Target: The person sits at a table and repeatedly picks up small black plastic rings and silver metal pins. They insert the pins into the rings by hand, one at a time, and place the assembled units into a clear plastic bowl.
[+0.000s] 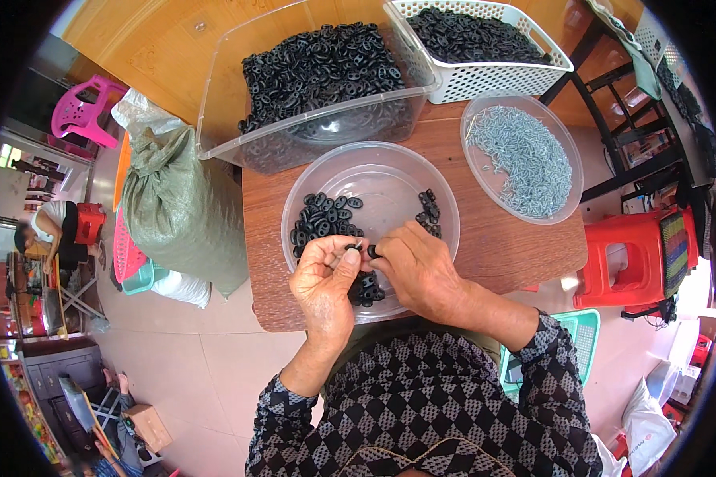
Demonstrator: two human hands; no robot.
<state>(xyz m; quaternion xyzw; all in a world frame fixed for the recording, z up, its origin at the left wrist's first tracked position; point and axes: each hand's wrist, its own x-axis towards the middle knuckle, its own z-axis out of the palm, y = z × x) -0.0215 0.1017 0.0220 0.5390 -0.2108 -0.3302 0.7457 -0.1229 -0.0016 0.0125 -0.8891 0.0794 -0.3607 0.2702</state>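
Over a round clear plastic tub [452, 184], my two hands are close together. My left hand [324, 290] pinches a small black plastic piece [353, 247] between thumb and fingertips; a thin shiny bit shows at it, too small to name surely. My right hand [420, 269] has its fingers closed on another small black piece [372, 251], partly covered by the fingers. In the tub, black oval two-hole pieces [318, 216] lie in a heap on the left. A smaller group of pieces [429, 208] rests at the right wall, and more [366, 292] lie below my hands.
Behind the tub stand a large clear bin [215, 119] and a white basket [501, 79], both full of black pieces. A shallow bowl of silvery screws [525, 159] is at right on the wooden table [501, 254]. A green sack [187, 207] and red stool [620, 262] flank it.
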